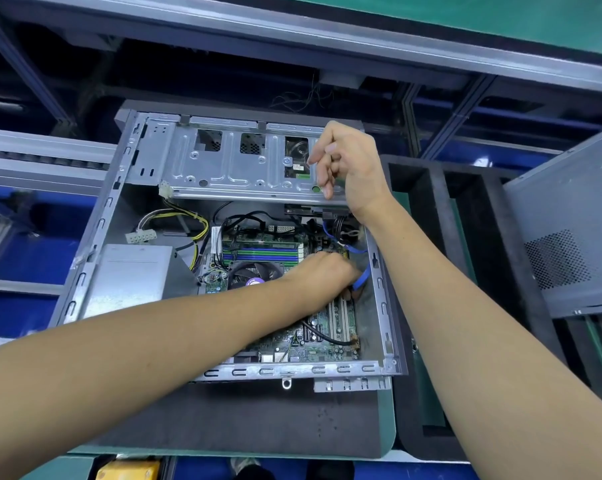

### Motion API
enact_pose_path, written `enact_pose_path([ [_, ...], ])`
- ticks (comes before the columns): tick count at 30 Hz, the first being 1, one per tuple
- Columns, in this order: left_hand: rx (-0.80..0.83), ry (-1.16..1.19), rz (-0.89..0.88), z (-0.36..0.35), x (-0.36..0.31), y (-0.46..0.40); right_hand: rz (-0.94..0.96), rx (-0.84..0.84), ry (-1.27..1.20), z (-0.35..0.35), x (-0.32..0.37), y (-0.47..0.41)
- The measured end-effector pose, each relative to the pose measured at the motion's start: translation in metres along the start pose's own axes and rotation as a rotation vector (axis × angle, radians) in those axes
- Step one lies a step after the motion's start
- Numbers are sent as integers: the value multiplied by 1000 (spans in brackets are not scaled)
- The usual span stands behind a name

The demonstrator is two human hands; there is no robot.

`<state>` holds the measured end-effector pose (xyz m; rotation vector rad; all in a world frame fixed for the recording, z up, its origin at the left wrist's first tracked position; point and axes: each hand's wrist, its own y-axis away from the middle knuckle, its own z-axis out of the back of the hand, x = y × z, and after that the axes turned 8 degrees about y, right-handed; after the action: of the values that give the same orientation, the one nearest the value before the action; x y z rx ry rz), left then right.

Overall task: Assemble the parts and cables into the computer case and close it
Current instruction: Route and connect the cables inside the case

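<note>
An open computer case (384,306) lies on its side on a dark mat. Inside it sits a green motherboard (310,344) with a round CPU fan (254,275). My left hand (324,275) reaches into the case and grips a blue flat cable (362,278) near the right wall of the case; its fingertips are hidden. My right hand (348,164) hovers over the right end of the metal drive cage (230,164), fingers loosely curled, holding nothing I can see. A silver power supply (130,275) sits at the left with a loose white connector (140,235).
The grey side panel (566,223) leans at the right. A black foam tray (466,271) with slots stands beside the case. A metal shelf rail (292,32) runs overhead at the back. A yellow object (126,471) shows at the bottom edge.
</note>
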<state>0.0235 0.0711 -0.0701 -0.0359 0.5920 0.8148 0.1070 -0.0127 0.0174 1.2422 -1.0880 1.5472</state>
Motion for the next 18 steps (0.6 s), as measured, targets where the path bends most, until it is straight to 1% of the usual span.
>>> enact_pose_path([
  [7,-5,53,22,0,0,0,-49,-4,-2,-1,-5,-7],
  [13,-115,119,62,-5,3,-1,-53,-11,-20,-1,-2,-5],
  [18,-86,103,101,2,0,0,-16,-6,-16,1,-2,-2],
])
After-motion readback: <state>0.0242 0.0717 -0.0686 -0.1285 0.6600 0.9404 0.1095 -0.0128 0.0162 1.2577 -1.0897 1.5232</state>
